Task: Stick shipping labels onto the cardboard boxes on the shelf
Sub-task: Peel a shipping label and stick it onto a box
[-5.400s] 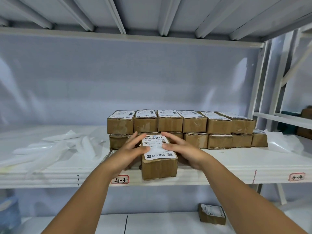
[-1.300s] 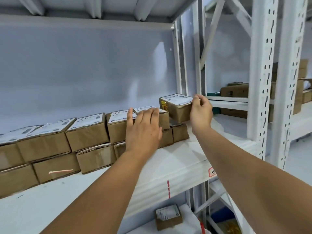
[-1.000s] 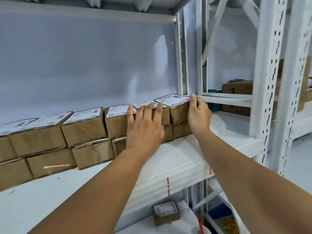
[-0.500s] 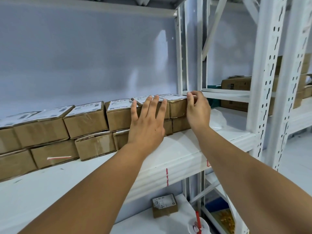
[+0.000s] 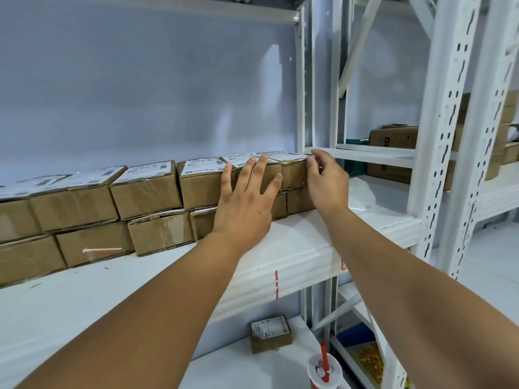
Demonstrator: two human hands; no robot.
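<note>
My left hand (image 5: 247, 203), fingers straight and spread, presses a labelled box (image 5: 241, 160) from the front; my right hand (image 5: 327, 182), fingers curled, grips the rightmost box (image 5: 293, 175) on the shelf (image 5: 295, 248).

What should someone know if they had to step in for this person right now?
Left hand: open, flat against the front of the second box from the right in the top row.
Right hand: fingers curled on the right end of the end box.
Things: boxes stand two layers high on the shelf; one more labelled box lies on the level below.
Done: every top-row box in view carries a label.
Left: the tops of the lower row are hidden, so check them. No loose labels in view.
</note>
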